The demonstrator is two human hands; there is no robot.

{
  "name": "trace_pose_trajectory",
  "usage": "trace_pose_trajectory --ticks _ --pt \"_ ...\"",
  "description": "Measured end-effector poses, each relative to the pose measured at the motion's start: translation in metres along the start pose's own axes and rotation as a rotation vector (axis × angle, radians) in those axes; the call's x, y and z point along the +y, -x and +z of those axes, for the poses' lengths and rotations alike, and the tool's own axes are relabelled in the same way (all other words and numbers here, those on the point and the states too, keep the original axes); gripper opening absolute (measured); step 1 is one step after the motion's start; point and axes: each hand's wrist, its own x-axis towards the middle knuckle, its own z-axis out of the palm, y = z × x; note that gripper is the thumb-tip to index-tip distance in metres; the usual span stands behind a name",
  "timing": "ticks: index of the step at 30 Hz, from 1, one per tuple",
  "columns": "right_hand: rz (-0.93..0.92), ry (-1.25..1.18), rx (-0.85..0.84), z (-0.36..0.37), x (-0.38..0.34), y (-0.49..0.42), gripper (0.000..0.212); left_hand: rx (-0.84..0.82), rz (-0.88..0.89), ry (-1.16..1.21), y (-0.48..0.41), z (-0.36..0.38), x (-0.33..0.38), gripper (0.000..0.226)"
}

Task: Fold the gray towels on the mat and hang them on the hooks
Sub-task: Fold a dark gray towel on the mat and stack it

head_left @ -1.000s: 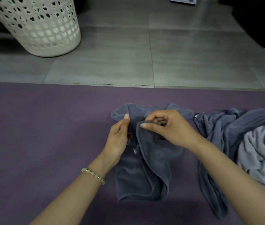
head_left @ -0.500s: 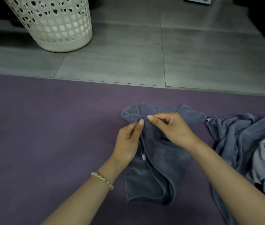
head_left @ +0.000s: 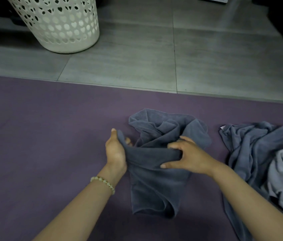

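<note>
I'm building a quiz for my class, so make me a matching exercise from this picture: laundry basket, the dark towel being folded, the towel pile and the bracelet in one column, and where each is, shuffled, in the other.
Things
1. laundry basket
2. dark gray towel
3. towel pile
4. bead bracelet

Places
A. worn just behind the left hand
B. on the tiled floor beyond the mat
C. gripped by left hand and right hand
D. on the mat's right side, untouched

Pairs: 1-B, 2-C, 3-D, 4-A

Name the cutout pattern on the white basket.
Heart-shaped holes all over the basket, seen in the head view.
</note>
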Motion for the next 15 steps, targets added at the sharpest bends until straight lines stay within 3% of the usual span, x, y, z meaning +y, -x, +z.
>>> trace_pose_trajectory --ticks 4,9,12,15 --pt "0.051 -0.023 -0.034 -0.002 0.035 0.017 0.037 0.056 0.320 -0.589 -0.028 -0.041 0.006 0.042" --pt "0.012 -0.221 -0.026 0.005 0.044 0.020 0.022 -0.273 0.404 -1.186 -0.025 -0.050 -0.004 0.034" --pt "-0.002 -0.325 0.063 0.001 0.036 0.006 0.008 -0.481 0.415 -1.268 -0.011 -0.034 -0.013 0.036" --pt "-0.006 -0.379 0.116 -0.001 0.029 -0.007 0.008 -0.716 0.378 -1.190 -0.003 -0.017 -0.020 0.055"
